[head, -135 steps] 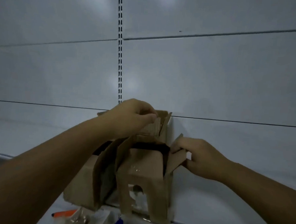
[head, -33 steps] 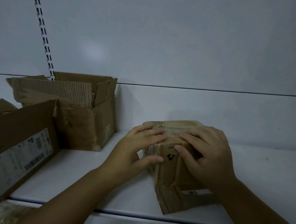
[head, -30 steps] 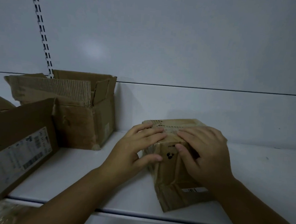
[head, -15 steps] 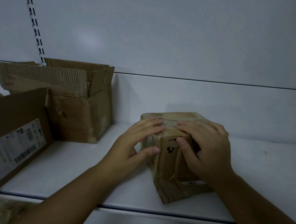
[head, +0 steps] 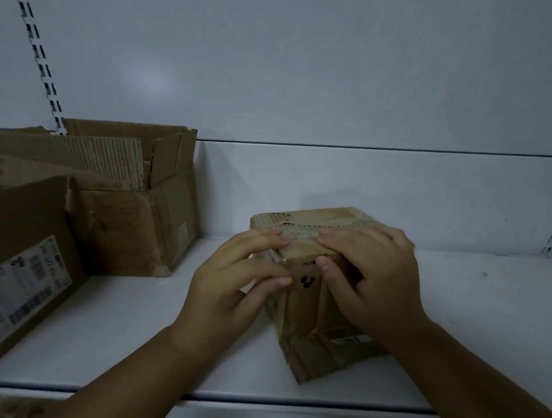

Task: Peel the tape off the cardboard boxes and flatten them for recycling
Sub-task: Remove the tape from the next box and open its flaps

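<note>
On the white shelf [head: 134, 323], an open box [head: 124, 220] stands at left, well apart from the small taped box [head: 304, 309] at its middle. The left grip [head: 232, 289] and right grip [head: 376, 278] both clasp that box's top front edge, thumbs on its face.

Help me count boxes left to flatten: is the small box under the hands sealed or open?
Sealed: tape crosses the small box, over its closed top and down its front; no flap is raised.
</note>
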Available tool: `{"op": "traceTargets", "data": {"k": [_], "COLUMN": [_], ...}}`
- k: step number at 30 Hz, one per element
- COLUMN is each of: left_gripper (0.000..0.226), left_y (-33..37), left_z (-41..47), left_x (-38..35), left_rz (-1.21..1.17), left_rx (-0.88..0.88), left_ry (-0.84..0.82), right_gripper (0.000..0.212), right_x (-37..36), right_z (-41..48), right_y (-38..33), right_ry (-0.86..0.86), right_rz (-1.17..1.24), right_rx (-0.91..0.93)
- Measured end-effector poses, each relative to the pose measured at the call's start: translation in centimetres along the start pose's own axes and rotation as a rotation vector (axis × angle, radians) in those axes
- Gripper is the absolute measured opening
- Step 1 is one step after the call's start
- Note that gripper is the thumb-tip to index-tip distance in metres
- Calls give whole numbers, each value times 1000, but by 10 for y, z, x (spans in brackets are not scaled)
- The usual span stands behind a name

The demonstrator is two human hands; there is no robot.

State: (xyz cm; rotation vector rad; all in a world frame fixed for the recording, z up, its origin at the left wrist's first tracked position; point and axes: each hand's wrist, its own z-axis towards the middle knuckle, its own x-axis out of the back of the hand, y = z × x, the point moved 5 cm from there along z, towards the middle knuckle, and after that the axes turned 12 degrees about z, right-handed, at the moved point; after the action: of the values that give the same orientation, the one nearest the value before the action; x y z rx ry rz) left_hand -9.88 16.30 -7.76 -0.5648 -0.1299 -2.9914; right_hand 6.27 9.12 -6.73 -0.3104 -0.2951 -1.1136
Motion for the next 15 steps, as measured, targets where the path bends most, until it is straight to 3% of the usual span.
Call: {"op": "traceTargets", "data": {"k": [6,9,15], "left_gripper": [13,5,23], "left_y": [-17,-22,-26], "left_z": [0,1,-1], "left_x": [0,-1,-2], "left_rz": [-555,-614,-602], "left_rx": [521,620,718], "left_ry": [37,43,60], "right_gripper": [29,29,27], "right_x": [0,-1,-2], "right_z": [-2,-1,2], "right_y": [2,3,1], "right_ry": [9,17,25], "right_rz": [17,39,28], "right_rx": [-21,-15,15]}}
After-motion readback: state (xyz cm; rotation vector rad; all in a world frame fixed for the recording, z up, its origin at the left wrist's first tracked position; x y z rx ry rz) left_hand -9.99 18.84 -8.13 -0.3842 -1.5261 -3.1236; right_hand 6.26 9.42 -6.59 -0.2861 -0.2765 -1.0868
